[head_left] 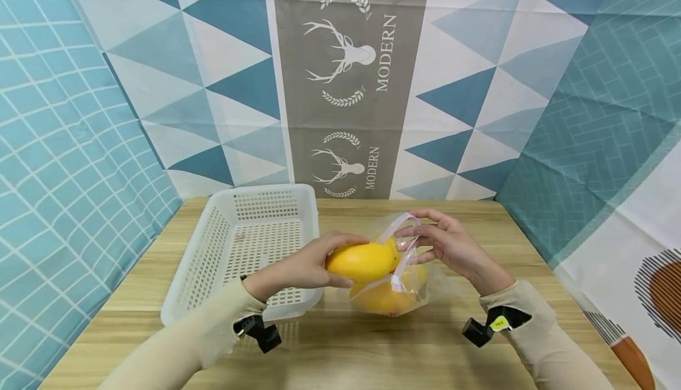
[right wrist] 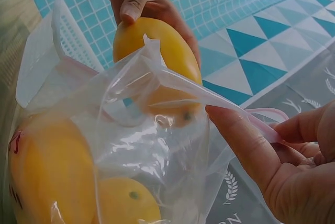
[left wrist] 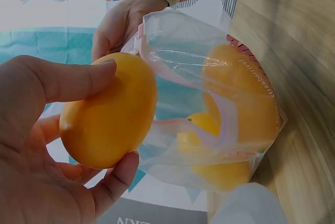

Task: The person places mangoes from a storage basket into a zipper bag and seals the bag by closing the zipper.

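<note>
My left hand (head_left: 305, 266) grips a yellow mango (head_left: 363, 261) (left wrist: 110, 111) (right wrist: 157, 62) at the mouth of a clear zip bag (head_left: 407, 272) (left wrist: 209, 77) (right wrist: 131, 130). My right hand (head_left: 444, 242) (right wrist: 282, 150) pinches the bag's pink-edged rim (head_left: 401, 221) (right wrist: 261, 116) and holds it up and open. Two more yellow mangoes (left wrist: 241, 93) (right wrist: 47, 171) lie inside the bag, which rests on the wooden table (head_left: 346, 343).
A white perforated plastic basket (head_left: 250, 242) stands left of the bag, with nothing seen in it. Patterned cloth walls (head_left: 346, 83) close in the back and both sides of the table.
</note>
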Action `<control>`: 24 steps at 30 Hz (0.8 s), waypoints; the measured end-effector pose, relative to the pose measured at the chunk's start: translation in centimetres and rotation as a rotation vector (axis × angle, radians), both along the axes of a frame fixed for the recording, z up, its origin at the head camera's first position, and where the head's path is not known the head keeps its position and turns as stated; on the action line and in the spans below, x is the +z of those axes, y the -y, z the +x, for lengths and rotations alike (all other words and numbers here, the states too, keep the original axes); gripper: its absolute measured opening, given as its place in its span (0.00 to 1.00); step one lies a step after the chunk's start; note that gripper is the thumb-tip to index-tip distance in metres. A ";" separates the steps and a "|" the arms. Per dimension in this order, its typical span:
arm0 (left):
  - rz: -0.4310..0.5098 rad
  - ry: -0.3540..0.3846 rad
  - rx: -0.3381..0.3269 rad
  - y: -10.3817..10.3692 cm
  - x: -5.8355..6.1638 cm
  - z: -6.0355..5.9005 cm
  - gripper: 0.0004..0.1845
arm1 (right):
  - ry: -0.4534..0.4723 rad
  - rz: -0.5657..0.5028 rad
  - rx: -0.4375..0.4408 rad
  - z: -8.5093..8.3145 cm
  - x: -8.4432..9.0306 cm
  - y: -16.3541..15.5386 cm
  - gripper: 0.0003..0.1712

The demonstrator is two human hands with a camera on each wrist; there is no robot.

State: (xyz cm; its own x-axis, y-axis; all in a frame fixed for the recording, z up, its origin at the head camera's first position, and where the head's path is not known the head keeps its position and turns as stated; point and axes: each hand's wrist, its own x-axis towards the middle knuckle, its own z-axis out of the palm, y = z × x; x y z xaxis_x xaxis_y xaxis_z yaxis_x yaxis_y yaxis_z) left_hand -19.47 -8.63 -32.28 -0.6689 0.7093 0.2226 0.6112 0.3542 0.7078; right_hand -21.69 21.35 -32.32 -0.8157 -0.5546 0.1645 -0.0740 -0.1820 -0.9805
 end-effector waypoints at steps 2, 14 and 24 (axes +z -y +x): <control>-0.011 -0.030 0.004 -0.3 -0.1 -0.1 0.36 | 0.002 0.010 -0.008 0.0 0.0 0.1 0.12; -0.001 -0.017 0.076 -1.6 -0.9 -0.1 0.35 | 0.000 0.024 -0.026 0.1 -0.1 0.3 0.12; 0.146 0.164 0.045 -2.4 -1.7 -0.5 0.29 | 0.021 0.004 -0.021 0.2 0.0 0.6 0.12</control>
State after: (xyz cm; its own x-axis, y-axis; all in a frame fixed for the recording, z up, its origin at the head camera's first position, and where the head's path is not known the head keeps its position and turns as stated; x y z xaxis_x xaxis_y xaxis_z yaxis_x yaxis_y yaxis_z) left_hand -20.01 -6.23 -34.00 -0.7348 0.6460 0.2067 0.4696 0.2647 0.8423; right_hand -21.52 20.79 -32.29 -0.8302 -0.5383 0.1452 -0.0571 -0.1770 -0.9826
